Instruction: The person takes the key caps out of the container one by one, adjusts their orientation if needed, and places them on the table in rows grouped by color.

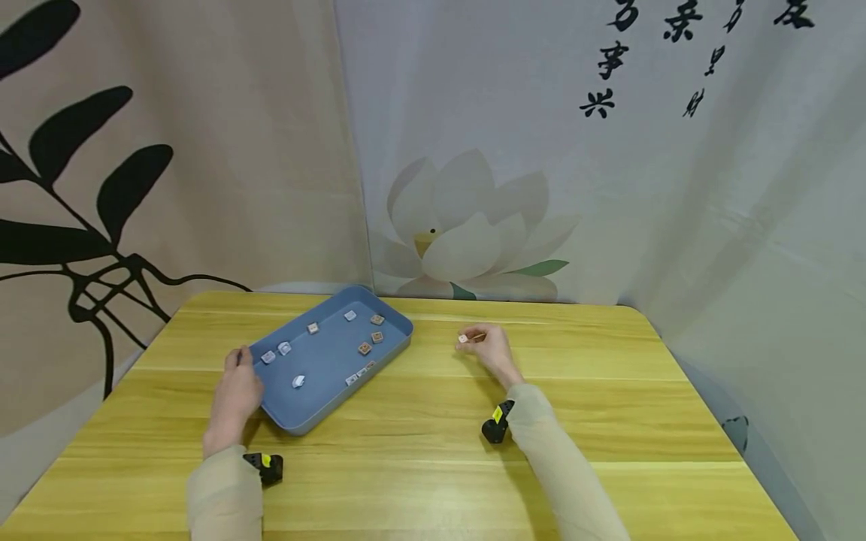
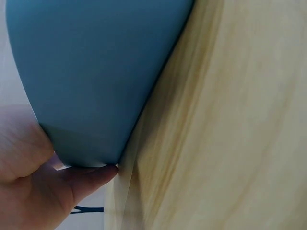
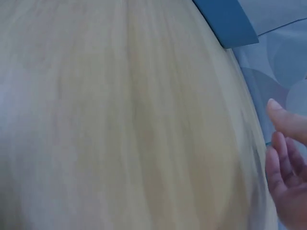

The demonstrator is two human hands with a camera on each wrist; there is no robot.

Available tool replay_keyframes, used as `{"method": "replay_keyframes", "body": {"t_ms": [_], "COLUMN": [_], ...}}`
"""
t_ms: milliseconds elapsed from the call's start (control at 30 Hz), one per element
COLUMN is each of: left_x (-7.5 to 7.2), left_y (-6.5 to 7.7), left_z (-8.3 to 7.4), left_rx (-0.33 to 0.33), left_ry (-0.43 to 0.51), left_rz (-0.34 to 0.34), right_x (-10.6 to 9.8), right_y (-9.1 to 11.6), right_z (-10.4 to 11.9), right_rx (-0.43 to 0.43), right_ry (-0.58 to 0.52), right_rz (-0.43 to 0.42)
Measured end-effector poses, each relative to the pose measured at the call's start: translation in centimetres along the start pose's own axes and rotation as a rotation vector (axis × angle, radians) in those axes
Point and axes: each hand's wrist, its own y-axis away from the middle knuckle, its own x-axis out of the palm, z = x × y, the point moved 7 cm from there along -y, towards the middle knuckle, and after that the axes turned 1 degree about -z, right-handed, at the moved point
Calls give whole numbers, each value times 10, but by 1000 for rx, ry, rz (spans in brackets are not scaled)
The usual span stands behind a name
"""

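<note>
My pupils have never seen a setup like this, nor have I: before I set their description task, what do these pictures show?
There's no robot, just a person working bare-handed. The large picture comes from a camera worn on the head, looking forward and down; the other two come from small black cameras on the left and right wrists. On the wooden table is a blue tray with small pale and brown pieces inside. The left hand grips the tray's edge. The right hand, to the right of the tray, pinches a small white-faced piece; the right wrist view doesn't show it clearly.
</note>
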Motion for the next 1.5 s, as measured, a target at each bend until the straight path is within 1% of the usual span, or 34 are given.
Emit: {"method": "replay_keyframes", "body": {"t_ms": [100, 167, 467, 633, 833, 1033, 1200, 1367, 1500], "left_x": [1, 1, 2, 2, 2, 2, 2, 1, 1], "left_y": [0, 0, -1, -2, -2, -1, -1, -1, -2], "left_z": [0, -1, -1, -2, 0, 2, 2, 2, 3], "left_rx": [0, 0, 3, -4, -9, -6, -9, -10, -10], "left_ry": [-4, -8, -15, -9, -14, -10, -8, -10, -15], "left_rz": [7, 8, 5, 6, 15, 13, 11, 20, 15], "right_x": [1, 2, 9, 10, 9, 7, 5, 1, 0], "right_y": [0, 0, 2, 3, 3, 3, 3, 6, 6], "right_z": [-5, -6, -2, -2, -1, -3, -4, -2, -3], "right_rx": [42, 52, 34, 12, 1, 33, 33, 18, 27], "right_ry": [4, 14, 140, 177, 173, 142, 133, 183, 206], "right_rz": [-36, -51, -74, -81, -64, -35, -25, -30, -18]}}
